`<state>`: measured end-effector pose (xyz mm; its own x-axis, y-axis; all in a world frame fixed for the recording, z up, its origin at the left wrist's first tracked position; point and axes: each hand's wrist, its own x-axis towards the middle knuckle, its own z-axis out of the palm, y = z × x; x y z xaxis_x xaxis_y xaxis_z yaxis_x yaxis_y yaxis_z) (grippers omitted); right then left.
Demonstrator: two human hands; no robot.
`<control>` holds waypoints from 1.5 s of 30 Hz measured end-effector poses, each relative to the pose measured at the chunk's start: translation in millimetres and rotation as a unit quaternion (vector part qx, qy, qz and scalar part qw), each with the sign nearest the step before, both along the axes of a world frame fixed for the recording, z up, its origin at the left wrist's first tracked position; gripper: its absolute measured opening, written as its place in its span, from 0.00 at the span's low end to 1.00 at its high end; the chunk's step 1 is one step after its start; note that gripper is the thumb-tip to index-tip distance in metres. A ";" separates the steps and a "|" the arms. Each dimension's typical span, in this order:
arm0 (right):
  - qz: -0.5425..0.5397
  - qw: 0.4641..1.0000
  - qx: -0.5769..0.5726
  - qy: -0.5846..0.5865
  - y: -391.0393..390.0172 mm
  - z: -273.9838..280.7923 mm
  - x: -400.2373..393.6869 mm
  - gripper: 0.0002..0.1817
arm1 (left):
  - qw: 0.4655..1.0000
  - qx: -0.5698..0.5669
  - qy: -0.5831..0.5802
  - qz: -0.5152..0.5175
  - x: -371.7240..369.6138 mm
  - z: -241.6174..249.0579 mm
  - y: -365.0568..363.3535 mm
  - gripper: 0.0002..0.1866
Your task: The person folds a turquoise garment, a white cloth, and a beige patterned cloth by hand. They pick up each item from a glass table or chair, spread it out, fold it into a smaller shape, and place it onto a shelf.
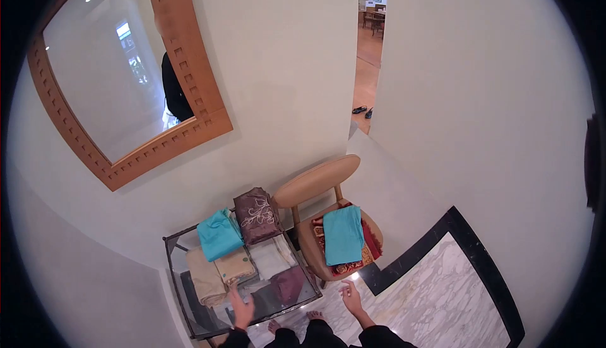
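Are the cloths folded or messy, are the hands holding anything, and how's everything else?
Chair: upright, loaded.
Turquoise cloth on the chair: folded, flat.
Red patterned cloth: partly covered.
Glass table: loaded.
Turquoise cloth on the table: folded.
Brown embroidered cloth: folded.
Beige cloths: folded.
White cloth: folded.
Mirror: hanging, uncovered.
Left hand: empty, near the beige cloths; touching or not, I can't tell.
Right hand: empty.

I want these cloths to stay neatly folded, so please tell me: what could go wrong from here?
The left hand is close to the beige cloths, so it might disturb their folds. On the chair, the turquoise cloth lies over the red patterned cloth, near the front edge; a brush from the right hand might shift both.
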<state>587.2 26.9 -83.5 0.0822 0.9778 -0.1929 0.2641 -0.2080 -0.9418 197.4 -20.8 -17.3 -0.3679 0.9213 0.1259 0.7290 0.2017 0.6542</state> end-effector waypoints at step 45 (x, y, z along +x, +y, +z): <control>-0.330 0.868 -0.296 0.225 232.9 -133.5 22.6 0.31 | 0.895 -0.379 0.083 -0.221 70.7 -45.5 -75.2 0.80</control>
<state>609.8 259.8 -217.0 0.3731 0.4650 -0.8029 -0.4634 -0.6563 -0.5954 268.2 -96.1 -62.8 0.0192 0.8159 -0.5778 0.9212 0.2101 0.3274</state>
